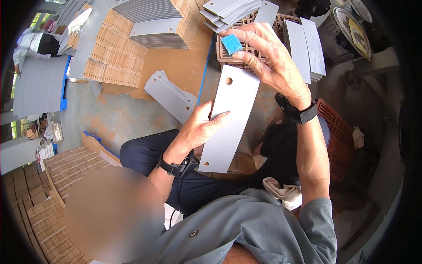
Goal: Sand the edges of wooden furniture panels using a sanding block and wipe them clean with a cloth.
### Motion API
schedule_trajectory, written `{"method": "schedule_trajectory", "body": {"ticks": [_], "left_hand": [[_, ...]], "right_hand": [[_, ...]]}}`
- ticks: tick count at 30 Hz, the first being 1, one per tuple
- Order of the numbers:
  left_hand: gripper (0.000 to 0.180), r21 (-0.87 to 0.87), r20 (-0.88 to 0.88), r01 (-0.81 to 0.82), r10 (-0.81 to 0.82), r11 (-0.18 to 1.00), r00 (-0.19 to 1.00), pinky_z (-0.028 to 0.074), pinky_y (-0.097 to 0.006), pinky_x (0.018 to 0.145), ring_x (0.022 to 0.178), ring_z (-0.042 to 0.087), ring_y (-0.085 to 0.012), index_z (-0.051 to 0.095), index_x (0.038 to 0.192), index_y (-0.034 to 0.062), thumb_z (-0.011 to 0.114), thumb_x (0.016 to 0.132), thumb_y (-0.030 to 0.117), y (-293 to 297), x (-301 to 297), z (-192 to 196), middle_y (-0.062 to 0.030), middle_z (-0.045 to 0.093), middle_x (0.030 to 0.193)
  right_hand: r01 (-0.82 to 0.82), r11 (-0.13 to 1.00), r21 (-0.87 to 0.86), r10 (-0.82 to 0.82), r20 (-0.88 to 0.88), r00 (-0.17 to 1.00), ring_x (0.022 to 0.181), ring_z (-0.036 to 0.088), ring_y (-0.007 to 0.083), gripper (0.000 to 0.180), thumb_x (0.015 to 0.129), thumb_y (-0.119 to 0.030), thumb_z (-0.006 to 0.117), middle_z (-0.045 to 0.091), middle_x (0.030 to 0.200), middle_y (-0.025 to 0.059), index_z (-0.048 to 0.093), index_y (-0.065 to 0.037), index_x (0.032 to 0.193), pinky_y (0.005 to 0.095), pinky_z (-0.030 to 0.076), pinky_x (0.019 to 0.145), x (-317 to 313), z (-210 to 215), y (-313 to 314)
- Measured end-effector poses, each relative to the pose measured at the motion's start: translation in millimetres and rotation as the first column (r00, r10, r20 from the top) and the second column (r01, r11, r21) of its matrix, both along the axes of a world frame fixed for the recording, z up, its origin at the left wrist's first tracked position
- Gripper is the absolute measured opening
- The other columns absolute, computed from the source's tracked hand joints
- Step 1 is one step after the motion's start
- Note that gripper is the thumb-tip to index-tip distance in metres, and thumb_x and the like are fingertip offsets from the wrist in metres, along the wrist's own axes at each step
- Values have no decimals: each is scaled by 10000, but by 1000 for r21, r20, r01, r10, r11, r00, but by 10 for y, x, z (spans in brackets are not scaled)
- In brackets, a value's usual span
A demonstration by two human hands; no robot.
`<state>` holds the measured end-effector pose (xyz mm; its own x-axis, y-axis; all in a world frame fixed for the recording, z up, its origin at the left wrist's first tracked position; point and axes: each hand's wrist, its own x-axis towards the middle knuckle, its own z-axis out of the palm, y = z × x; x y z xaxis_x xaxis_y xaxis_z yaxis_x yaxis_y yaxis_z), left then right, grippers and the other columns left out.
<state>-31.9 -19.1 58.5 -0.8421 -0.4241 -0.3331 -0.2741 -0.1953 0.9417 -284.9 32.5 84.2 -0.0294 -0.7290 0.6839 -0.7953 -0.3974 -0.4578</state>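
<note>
My left hand (200,126) grips a grey painted board (232,119) by its left long edge, thumb across the face. The board is long and narrow, tilted over my lap, with a round hole near each end. Just above its far end, my right hand (268,55) pinches a small blue sponge block (231,44) between thumb and fingers. The sponge is apart from the board. To the left of my left hand, several similar grey boards (169,94) lie fanned out on a brown sheet.
Tall stacks of grey boards (115,61) with bare brown edges stand at the far left. A brown plastic crate (223,53) bears more boards. Further right are a paint-stained bucket (347,33) and a red crate (336,136). A person (38,44) is at the far left.
</note>
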Motion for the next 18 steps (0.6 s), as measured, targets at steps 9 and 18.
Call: {"method": "schedule_trajectory", "body": {"ticks": [9, 18], "left_hand": [[343, -1, -11, -11, 11, 1000, 1000, 512, -256, 867, 1002, 610, -83, 614, 1281, -38, 667, 1029, 188, -27, 18, -51, -37, 681, 1135], [343, -8, 28, 14, -14, 1000, 999, 511, -254, 869, 991, 611, -81, 614, 1290, -30, 660, 1031, 190, 4, 14, -59, -33, 681, 1132]], "right_hand": [[105, 995, -2, -104, -119, 987, 1100, 594, 310, 405, 762, -72, 760, 660, 1101, 65, 712, -109, 1163, 449, 470, 1004, -44, 190, 112], [249, 968, 33, -226, -317, 921, 1144, 559, 254, 431, 749, -98, 790, 609, 1056, -22, 758, -257, 1148, 428, 452, 1038, -39, -47, 31]]}}
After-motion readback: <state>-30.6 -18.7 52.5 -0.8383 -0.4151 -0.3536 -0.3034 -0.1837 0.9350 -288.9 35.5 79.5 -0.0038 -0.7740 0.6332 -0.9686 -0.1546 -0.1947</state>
